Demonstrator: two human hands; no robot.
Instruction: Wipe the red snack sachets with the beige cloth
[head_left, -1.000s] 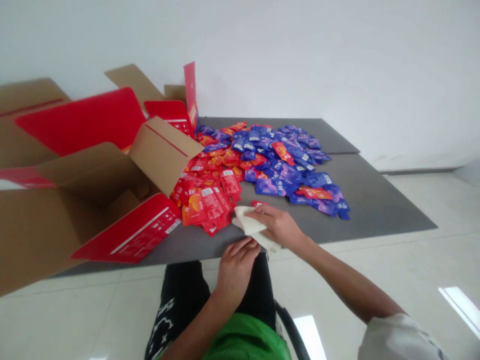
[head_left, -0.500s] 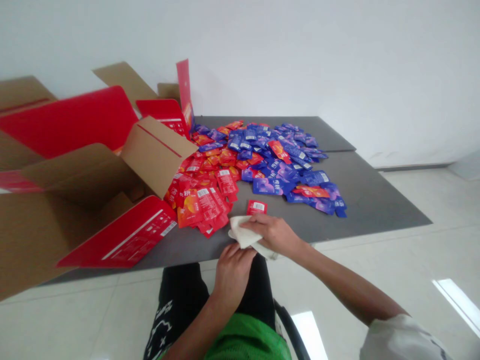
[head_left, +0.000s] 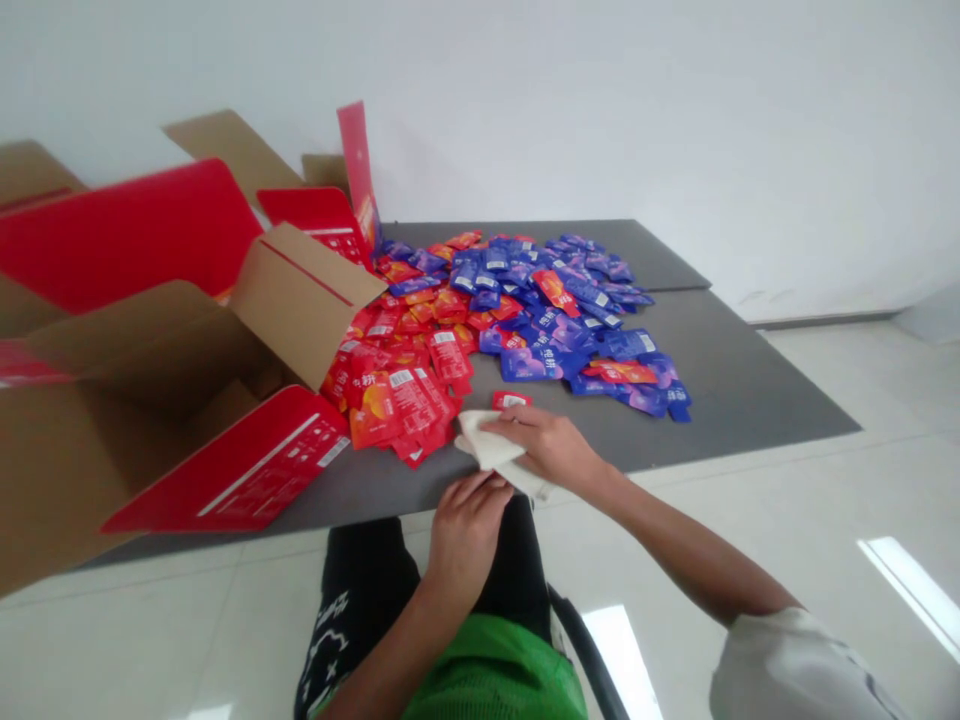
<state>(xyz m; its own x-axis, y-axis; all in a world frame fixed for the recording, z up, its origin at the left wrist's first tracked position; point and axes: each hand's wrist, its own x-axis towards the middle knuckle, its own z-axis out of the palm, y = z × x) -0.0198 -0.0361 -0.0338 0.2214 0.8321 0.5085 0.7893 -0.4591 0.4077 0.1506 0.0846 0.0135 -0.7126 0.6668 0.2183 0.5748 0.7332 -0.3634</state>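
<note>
Head view shows cloth [head_left: 480,438] held under the right hand's fingers [head_left: 523,431].

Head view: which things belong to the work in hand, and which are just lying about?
Apparently in use:
- pale cloth, held by the right hand; left hand beside it
- possibly the lone red packet just beyond

Lying about, untouched:
- piled red packets
- blue packets
- open cartons

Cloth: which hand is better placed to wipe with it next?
Probably the right hand: it already holds the cloth, while the left hand sits by the near edge of the table.
</note>
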